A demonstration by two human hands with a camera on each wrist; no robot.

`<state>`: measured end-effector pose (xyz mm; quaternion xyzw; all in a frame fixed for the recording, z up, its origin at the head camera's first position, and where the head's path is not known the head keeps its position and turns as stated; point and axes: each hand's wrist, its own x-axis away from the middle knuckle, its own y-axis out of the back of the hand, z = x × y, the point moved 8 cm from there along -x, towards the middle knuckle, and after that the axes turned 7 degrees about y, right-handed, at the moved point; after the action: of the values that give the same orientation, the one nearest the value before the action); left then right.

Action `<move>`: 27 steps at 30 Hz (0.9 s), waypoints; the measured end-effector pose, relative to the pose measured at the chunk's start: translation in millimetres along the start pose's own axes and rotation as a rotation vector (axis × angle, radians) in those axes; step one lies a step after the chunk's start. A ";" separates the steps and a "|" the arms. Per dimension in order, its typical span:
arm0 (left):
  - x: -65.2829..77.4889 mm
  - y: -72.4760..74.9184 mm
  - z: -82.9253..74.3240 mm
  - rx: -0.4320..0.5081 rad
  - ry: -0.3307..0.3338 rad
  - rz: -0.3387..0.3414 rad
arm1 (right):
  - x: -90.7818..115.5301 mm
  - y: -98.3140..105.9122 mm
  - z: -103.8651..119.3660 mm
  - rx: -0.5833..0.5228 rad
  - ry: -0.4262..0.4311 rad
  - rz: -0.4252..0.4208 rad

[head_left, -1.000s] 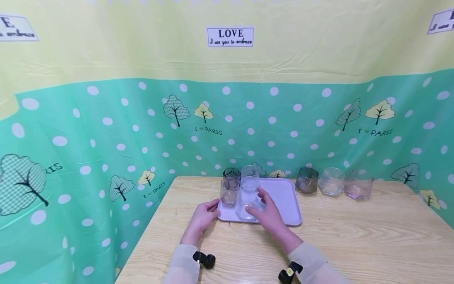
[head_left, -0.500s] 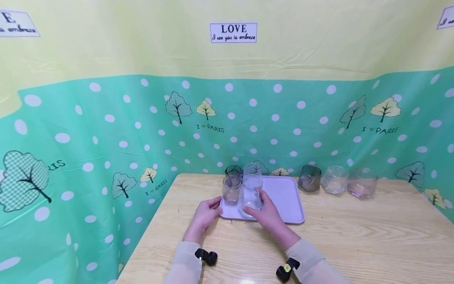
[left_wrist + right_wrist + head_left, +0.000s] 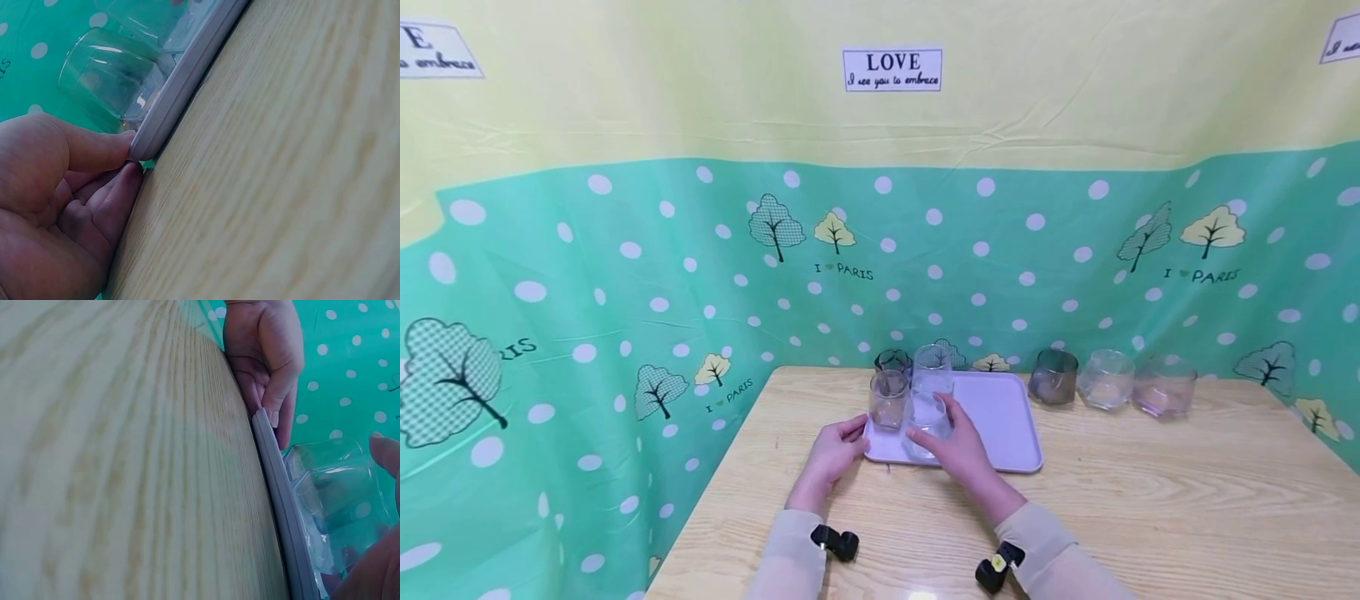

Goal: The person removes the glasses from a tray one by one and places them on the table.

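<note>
My left hand [image 3: 835,454] pinches the near left corner of a lilac tray [image 3: 1000,425], thumb above the rim and fingers below it, as the left wrist view shows. My right hand [image 3: 961,446] is round a clear drinking glass [image 3: 925,429] at the tray's near edge, its thumb on the near side and fingers on the right. Just left of that glass stands a brownish glass [image 3: 887,404]. Behind these are a tall clear glass [image 3: 932,367] and a dark glass [image 3: 892,361], both partly hidden.
On the table [image 3: 1150,500], right of the tray, stand a dark grey glass [image 3: 1054,379], a clear faceted glass [image 3: 1107,382] and a pinkish wide glass [image 3: 1165,390] in a row. A green dotted curtain [image 3: 850,308] hangs right behind the table's far edge.
My right hand has shifted slightly left, its thumb further across the front of the clear glass. The glass and tray keep their places, and my left hand stays on the corner.
</note>
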<state>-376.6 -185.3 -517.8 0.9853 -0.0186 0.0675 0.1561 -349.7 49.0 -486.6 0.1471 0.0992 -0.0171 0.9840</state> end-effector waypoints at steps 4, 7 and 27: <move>-0.1 -1.0 0.5 0.006 -0.009 0.004 | 0.6 0.8 -1.9 0.003 -0.018 0.008; 0.5 -1.5 0.6 0.002 -0.016 0.004 | 2.1 1.1 -3.1 -0.011 -0.030 0.021; -0.1 -0.5 1.6 0.004 -0.008 -0.003 | 3.2 2.6 -5.3 -0.032 -0.023 0.041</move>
<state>-376.5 -185.3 -519.4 0.9859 -0.0176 0.0636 0.1540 -347.4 53.1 -491.5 0.1334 0.0850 0.0031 0.9874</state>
